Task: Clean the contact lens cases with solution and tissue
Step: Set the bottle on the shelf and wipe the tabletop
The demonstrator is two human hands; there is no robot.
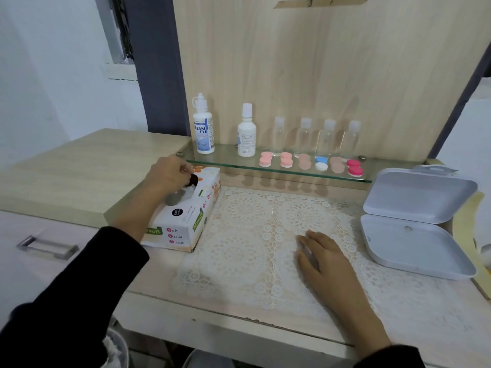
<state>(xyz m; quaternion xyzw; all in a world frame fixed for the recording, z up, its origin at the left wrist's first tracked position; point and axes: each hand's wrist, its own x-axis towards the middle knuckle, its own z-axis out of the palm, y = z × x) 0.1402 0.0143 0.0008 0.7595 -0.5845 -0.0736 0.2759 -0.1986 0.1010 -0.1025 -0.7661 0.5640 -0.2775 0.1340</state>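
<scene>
So far, by my reading, almost nothing of the cleaning is done. My left hand is over the slot of the tissue box, fingers curled down and, as far as I can tell, pinching the tissue that pokes out there; it is not yet pulled free. My right hand lies flat and relaxed on the lace mat, holding nothing.

The contact lens cases sit well beyond the right hand and to the right of the left hand, lined up on the glass shelf, every cap on. None has come down to the bench. The solution bottle stands capped just beyond the left hand, with a second white bottle further right along the shelf.

Just right of the right hand an open white box rests on the bench.

What is left, I judge, is the whole job: draw the tissue, fetch a case, uncap it, rinse with solution, wipe, and repeat for every case.
</scene>
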